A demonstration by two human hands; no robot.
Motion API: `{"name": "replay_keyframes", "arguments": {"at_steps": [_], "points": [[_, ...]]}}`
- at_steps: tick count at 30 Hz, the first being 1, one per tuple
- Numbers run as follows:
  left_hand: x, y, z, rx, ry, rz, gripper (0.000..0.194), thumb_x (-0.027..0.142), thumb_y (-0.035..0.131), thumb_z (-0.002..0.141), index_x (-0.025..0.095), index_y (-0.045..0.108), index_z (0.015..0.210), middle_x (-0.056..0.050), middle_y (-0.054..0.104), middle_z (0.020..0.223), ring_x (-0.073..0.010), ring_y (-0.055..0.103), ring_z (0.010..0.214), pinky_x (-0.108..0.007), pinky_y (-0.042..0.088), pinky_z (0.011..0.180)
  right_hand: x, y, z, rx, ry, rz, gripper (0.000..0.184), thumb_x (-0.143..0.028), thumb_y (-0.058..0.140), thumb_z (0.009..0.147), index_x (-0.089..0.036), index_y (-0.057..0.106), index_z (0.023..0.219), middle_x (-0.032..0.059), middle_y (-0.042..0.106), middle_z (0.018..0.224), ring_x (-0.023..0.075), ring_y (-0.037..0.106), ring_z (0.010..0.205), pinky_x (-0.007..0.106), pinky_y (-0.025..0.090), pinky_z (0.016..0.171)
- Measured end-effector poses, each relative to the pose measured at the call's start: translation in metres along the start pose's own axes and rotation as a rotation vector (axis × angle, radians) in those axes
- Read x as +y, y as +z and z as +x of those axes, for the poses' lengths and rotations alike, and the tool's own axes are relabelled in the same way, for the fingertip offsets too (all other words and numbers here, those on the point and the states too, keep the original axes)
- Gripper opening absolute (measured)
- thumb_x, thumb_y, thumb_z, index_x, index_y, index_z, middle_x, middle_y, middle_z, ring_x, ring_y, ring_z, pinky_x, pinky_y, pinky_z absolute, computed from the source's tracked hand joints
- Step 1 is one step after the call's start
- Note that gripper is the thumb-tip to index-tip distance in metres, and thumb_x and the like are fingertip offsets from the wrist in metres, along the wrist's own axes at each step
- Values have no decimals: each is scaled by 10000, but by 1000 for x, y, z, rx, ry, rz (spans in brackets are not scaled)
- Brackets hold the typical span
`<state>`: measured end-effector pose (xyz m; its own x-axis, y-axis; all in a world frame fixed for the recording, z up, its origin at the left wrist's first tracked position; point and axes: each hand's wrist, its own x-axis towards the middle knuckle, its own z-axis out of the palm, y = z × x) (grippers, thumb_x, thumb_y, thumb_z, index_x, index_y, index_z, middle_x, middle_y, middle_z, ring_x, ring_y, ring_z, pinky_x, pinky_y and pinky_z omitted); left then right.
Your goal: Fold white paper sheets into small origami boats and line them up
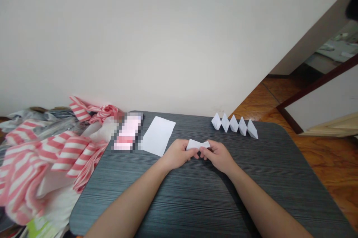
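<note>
A small folded piece of white paper [195,143] is pinched between both hands over the middle of the dark table. My left hand [179,154] is closed on its left side, thumb along the lower edge. From the other side my right hand [218,155] grips it, the two thumbs nearly meeting. The paper's top edge dips in a shallow V at the centre. To the upper left of my hands lie flat white sheets [159,135]. Several folded white paper shapes [234,123] stand in a row at the far right, their corners pointed.
The dark wood-grain table [179,200] has rounded corners and its back edge meets a pale wall [167,44]. A pixelated pink-and-white item [128,132] lies at the back left. Pink-striped cloth [69,152] is heaped left of the table. Wooden floor [327,159] shows on the right.
</note>
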<state>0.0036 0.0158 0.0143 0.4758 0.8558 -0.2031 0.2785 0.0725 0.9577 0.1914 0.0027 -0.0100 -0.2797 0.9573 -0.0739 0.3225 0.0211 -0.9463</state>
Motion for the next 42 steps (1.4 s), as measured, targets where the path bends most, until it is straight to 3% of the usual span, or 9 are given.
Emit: {"name": "replay_keyframes", "arguments": {"at_steps": [11,23,32,42], "points": [[0,0,-2,-20,54,29,218,245,482,791,125,654,731,-24,656,693,-90,521,566,-186,375,543,-5,1,0,-44,4,-14,202,-316,523,839,-165,568,712,13,639,627,118,577,535,223,453,534],[-11,-1,-1,-28,9,-7,266,313,477,797,114,654,795,-45,649,693,-93,520,547,-188,361,483,-2,0,-1,-38,2,3,260,-334,480,878,-161,582,713,21,644,646,117,564,542,238,439,557],[-8,-3,-1,-18,1,-60,244,322,488,799,118,616,762,-45,656,711,-76,489,503,-189,389,473,2,-5,0,27,13,71,288,-355,495,876,-161,600,692,11,616,597,110,538,528,228,399,542],[-9,-3,-1,5,-14,-77,256,350,497,800,119,601,764,-49,652,694,-79,496,496,-188,387,454,3,-5,1,9,36,137,303,-370,478,886,-152,628,739,16,610,573,96,492,486,219,344,487]]}}
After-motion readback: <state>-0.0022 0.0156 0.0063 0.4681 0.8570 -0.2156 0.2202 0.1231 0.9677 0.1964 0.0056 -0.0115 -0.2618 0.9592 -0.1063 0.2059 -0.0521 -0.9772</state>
